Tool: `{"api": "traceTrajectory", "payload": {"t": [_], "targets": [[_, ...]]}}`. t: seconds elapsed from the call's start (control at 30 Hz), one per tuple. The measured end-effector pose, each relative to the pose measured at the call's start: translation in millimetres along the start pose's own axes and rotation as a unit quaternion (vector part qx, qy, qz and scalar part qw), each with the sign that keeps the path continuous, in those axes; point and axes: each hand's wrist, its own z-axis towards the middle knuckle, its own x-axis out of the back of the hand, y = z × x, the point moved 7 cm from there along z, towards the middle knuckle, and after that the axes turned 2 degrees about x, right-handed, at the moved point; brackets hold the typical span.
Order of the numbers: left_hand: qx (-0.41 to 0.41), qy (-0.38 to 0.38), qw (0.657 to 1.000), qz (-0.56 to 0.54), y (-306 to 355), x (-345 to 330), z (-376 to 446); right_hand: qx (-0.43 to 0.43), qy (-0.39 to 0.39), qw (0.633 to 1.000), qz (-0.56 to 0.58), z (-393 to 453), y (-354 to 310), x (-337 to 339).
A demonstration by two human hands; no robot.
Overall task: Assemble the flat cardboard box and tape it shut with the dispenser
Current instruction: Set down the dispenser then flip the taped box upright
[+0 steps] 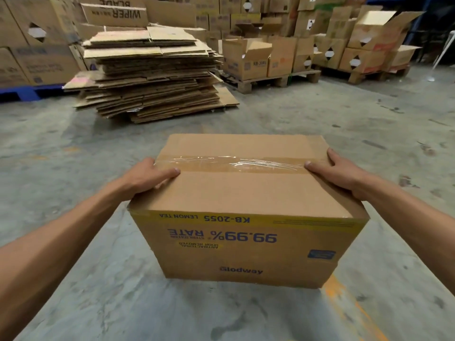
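I see the box (246,193) on the floor (73,168), clear tape (236,164) across its top; my left grip (145,177) and right grip (337,172) clamp its 2 sides.

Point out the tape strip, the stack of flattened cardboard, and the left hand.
tape strip (236,164): head view, the middle of the clear strip over the box's top seam.
stack of flattened cardboard (150,77): head view, its front edge.
left hand (147,177): head view, back of the hand.

One taped box (246,193), two hands, left (145,175) and right (342,173), one stack of flattened cartons (150,75).
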Motion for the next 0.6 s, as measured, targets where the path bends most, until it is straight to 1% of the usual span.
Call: {"api": "traceTrajectory", "payload": {"t": [0.1,0.2,0.3,0.37,0.43,0.47,0.53,0.6], "targets": [[0.031,0.045,0.998,-0.009,-16.1,26.6,-15.3,0.042,0.001,0.999,0.002,0.6,-27.4,-14.4],[0.038,0.139,0.989,-0.017,-35.7,62.2,-32.1,0.121,0.028,0.992,0.003,6.6,-61.6,-34.9],[-0.005,0.242,0.968,-0.061,-58.5,99.9,-47.6,0.225,0.060,0.972,0.041,5.6,-97.7,-60.0],[-0.041,0.284,0.954,-0.083,-75.9,124.4,-55.9,0.274,0.065,0.954,0.100,3.6,-117.3,-78.6],[-0.046,0.301,0.950,-0.072,-93.2,140.4,-64.3,0.302,0.050,0.940,0.147,0.8,-132.5,-98.7],[-0.034,0.301,0.952,-0.053,-101.1,141.8,-71.2,0.308,0.035,0.938,0.156,-0.7,-137.1,-110.7],[-0.011,0.298,0.954,-0.037,-120.8,132.3,-85.0,0.309,0.000,0.940,0.145,-6.2,-138.4,-137.5],[-0.003,0.298,0.953,-0.055,-144.1,114.0,-98.3,0.294,-0.027,0.947,0.128,-11.6,-124.4,-164.7]]}}
